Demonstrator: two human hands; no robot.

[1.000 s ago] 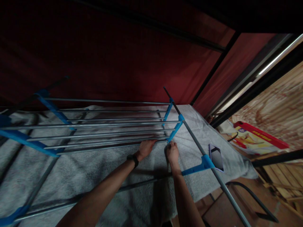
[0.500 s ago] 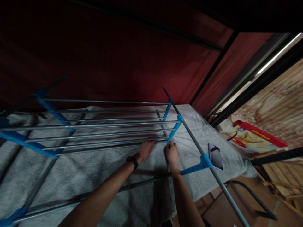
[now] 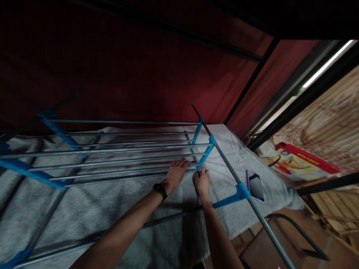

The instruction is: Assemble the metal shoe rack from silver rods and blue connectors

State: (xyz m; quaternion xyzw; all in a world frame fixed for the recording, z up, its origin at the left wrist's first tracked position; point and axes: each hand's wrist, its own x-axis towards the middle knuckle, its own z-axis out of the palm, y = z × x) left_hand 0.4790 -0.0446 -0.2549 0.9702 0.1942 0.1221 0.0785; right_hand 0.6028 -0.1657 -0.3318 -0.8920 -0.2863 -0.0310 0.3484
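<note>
A shoe rack [image 3: 126,151] of thin metal rods and blue plastic connectors lies on its side on a grey blanket [image 3: 112,201]. My left hand [image 3: 176,172], a black watch on its wrist, lies flat with fingers stretched out against the lowest rods near their right end. My right hand [image 3: 202,181] is closed on the lower tip of a blue side connector [image 3: 206,154], where those rods meet it. A long grey pole [image 3: 230,170] runs through this connector and carries another blue connector [image 3: 238,192] just right of my right forearm.
A phone [image 3: 255,185] lies face up on the blanket's right part, beside the pole. A dark red fabric wall and black frame bars rise behind. On the wooden floor at right lie a red and yellow box [image 3: 305,158] and a black curved bar [image 3: 294,228].
My left hand has let go of the rod end and stretched its fingers up over the rods. My right hand has stayed at the connector's tip.
</note>
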